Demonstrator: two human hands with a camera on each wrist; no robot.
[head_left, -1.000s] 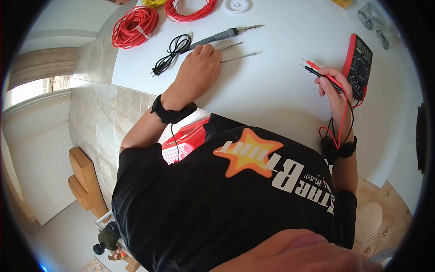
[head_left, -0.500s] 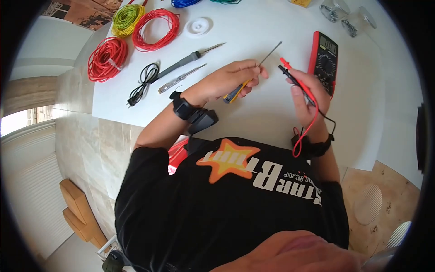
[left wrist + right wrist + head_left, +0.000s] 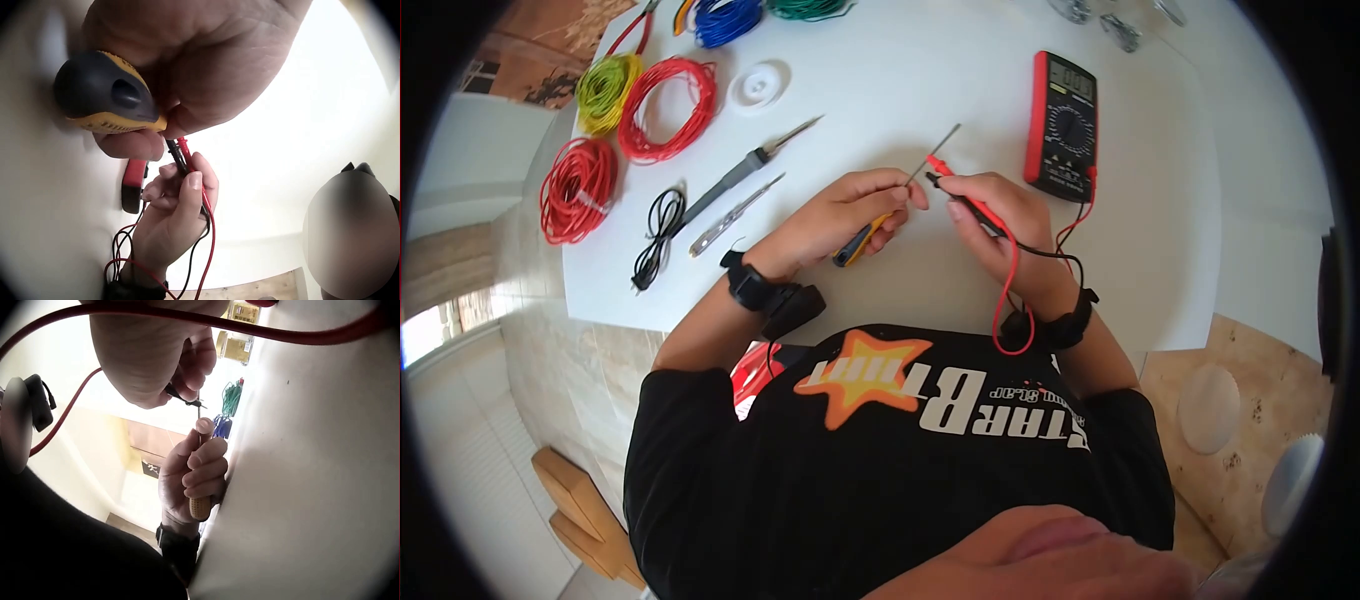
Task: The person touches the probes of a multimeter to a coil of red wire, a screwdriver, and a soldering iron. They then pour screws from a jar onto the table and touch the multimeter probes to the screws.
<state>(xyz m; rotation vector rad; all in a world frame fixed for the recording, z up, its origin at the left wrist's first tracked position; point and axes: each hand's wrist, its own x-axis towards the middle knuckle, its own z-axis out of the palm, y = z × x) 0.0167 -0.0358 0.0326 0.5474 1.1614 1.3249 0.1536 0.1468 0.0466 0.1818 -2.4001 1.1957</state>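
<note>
My left hand (image 3: 850,220) grips a screwdriver by its yellow and grey handle (image 3: 862,240); its thin metal shaft (image 3: 945,138) points up and to the right. In the left wrist view the handle (image 3: 106,94) lies across the curled fingers. My right hand (image 3: 1005,225) pinches a red probe (image 3: 940,167) and a black probe (image 3: 970,203) together, their tips close to the shaft. Whether they touch it I cannot tell. From the probes, leads run to the red and black multimeter (image 3: 1065,125), which lies behind the right hand with its display lit.
On the white table (image 3: 900,80) at the left lie a soldering iron (image 3: 730,182), a clear tester screwdriver (image 3: 730,218), red wire coils (image 3: 668,110), a yellow-green coil (image 3: 608,93) and a white spool (image 3: 757,88). Blue (image 3: 727,20) and green coils (image 3: 805,6) lie at the back.
The left hand first reached among the tools at the left, then lifted the screwdriver. Both hands have since come together, bringing the probes beside the shaft. The camera view has shifted.
</note>
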